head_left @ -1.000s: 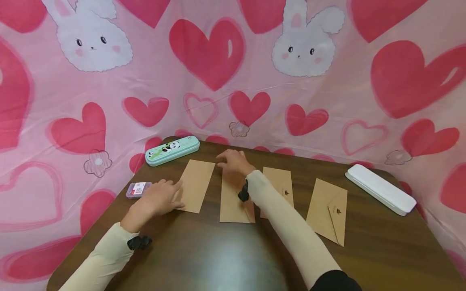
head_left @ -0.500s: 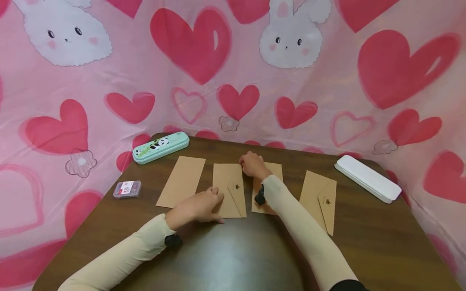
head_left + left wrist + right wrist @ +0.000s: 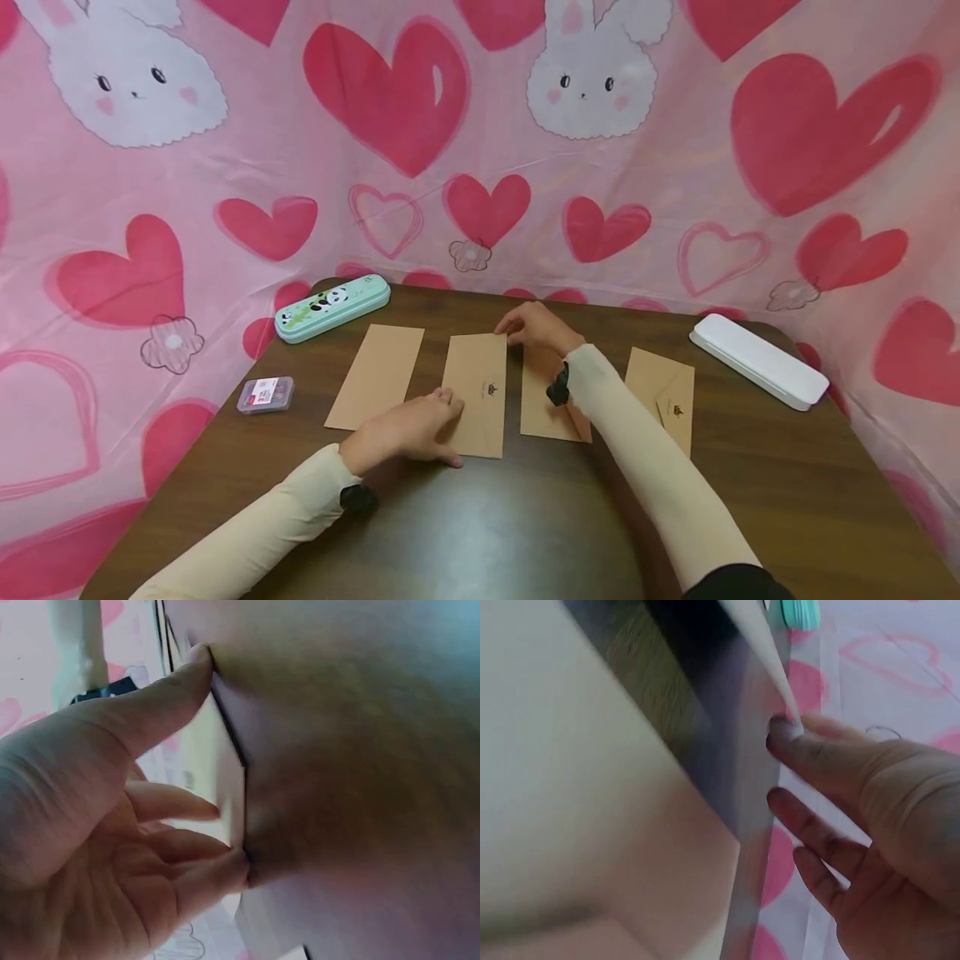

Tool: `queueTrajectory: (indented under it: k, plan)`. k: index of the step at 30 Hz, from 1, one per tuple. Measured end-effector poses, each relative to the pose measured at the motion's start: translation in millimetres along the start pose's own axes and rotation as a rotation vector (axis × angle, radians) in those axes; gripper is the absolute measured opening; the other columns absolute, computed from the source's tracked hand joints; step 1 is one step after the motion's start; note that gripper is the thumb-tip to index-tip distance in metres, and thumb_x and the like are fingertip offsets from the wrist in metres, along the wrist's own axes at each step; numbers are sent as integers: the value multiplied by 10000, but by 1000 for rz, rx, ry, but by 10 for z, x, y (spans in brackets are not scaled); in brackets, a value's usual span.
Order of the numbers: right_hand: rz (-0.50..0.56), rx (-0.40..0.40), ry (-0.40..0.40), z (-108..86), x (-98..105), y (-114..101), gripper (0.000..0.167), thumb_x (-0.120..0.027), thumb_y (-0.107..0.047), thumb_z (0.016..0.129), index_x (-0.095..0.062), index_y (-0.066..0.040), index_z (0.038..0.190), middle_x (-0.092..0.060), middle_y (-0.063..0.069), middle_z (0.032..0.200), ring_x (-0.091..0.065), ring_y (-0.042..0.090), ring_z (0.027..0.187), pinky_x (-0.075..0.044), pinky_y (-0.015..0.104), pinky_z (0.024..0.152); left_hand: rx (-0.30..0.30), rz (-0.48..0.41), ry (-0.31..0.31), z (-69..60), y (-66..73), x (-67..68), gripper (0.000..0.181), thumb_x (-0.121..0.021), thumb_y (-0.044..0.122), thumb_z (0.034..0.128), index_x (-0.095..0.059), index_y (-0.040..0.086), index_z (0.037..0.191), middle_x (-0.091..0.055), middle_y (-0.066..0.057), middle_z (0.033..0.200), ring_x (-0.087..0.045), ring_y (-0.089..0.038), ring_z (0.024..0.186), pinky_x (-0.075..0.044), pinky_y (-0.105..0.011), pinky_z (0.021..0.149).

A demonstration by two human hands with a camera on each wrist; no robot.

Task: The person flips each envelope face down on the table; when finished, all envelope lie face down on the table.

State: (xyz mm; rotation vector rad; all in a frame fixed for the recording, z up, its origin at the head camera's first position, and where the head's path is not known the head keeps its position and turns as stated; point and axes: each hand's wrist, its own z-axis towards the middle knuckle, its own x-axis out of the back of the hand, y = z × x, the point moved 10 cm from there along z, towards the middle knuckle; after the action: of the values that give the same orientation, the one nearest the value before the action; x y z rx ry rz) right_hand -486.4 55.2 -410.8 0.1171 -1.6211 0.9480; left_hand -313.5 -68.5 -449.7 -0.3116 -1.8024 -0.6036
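Note:
Several kraft-paper envelopes lie in a row on the dark wooden table. My right hand (image 3: pixel 536 327) pinches the far right corner of the second envelope from the left (image 3: pixel 480 371); in the right wrist view, thumb and index finger (image 3: pixel 810 754) meet at its corner (image 3: pixel 780 686). That side looks raised off the table. With fingers relaxed, my left hand (image 3: pixel 408 429) rests at the same envelope's near left part, its thumb by the near edge. The third envelope (image 3: pixel 545 408) lies partly beneath my right wrist. The leftmost envelope (image 3: pixel 378 375) is plain side up.
A mint panda pencil case (image 3: pixel 333 308) stands at the back left, with a small clear plastic box (image 3: pixel 266 395) in front of it. To the right are the fourth envelope (image 3: pixel 660 387), its flap side up, and a white case (image 3: pixel 759 361). A heart-patterned cloth hangs behind.
My left hand has moved right from the leftmost envelope to the second. My right hand has shifted from that envelope's far left to its far right corner, and the envelope's right side has lifted.

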Motion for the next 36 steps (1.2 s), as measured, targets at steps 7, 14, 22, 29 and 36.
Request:
queueTrajectory:
  k: [7, 14, 22, 29, 36]
  plan:
    - [104, 21, 24, -46, 161, 11, 259, -665, -134, 1004, -746, -105, 1248, -738, 105, 1267, -703, 257, 1151, -562, 428, 962, -60, -177, 16, -29, -34, 45, 979, -770, 469, 906, -253, 63, 1631, -440, -183, 1601, -561, -276, 1379, -491, -430, 1096]
    - [315, 35, 28, 80, 195, -107, 381, -615, -304, 1043, -640, -154, 1392, -662, 117, 1401, -614, 269, 1326, -470, 487, 1119, -141, -267, 109, -35, 16, 141, 944, -706, 401, 974, -154, 29, 1643, -491, -182, 1558, -622, -254, 1311, -523, -438, 1054]
    - [347, 16, 94, 154, 169, -207, 451, -623, -359, 1033, -600, -168, 1440, -619, 97, 1456, -580, 268, 1365, -456, 473, 1143, -73, -268, 270, -65, -43, 212, 1020, -785, 424, 905, -209, -18, 1622, -564, -198, 1474, -589, -298, 1320, -490, -473, 1082]
    - [335, 13, 88, 165, 146, -234, 464, -610, -367, 1036, -580, -179, 1459, -600, 95, 1476, -564, 283, 1379, -450, 497, 1144, -177, -300, 514, -226, 78, 579, 942, -845, 419, 848, -343, 183, 1609, -541, -37, 1243, -543, -145, 1060, -501, -325, 889]
    - [360, 38, 66, 150, 133, -241, 464, -585, -334, 1054, -542, -168, 1486, -576, 149, 1490, -543, 304, 1399, -446, 508, 1145, -396, -250, 642, -265, 247, 732, 427, -849, 333, 856, -739, 190, 1244, -610, 11, 1060, -554, -77, 983, -498, -254, 830]
